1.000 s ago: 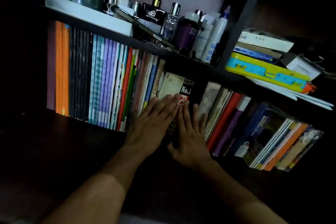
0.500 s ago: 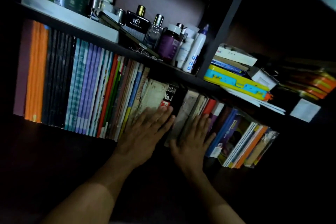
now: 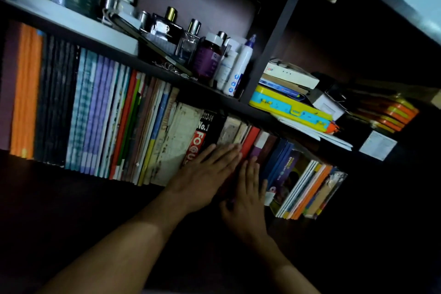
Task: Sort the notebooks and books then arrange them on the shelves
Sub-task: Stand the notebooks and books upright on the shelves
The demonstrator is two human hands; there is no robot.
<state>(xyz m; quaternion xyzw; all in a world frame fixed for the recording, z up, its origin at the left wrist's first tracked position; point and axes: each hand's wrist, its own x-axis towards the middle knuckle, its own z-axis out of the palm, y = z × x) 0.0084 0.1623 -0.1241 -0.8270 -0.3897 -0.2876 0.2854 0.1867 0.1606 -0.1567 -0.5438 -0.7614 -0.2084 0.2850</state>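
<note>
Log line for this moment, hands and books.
left hand: flat on black book | right hand: flat on red book | row upright

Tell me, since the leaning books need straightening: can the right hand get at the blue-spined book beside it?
Probably yes. The right hand lies flat on the spines, the blue-spined book just right of its fingertips, nothing between.

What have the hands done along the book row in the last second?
Both flat hands slid right along the spines: the left hand went from the worn cream book to the black book, the right hand onto the red book. Nothing was gripped. The upright row and the bottles above stayed put.
</note>
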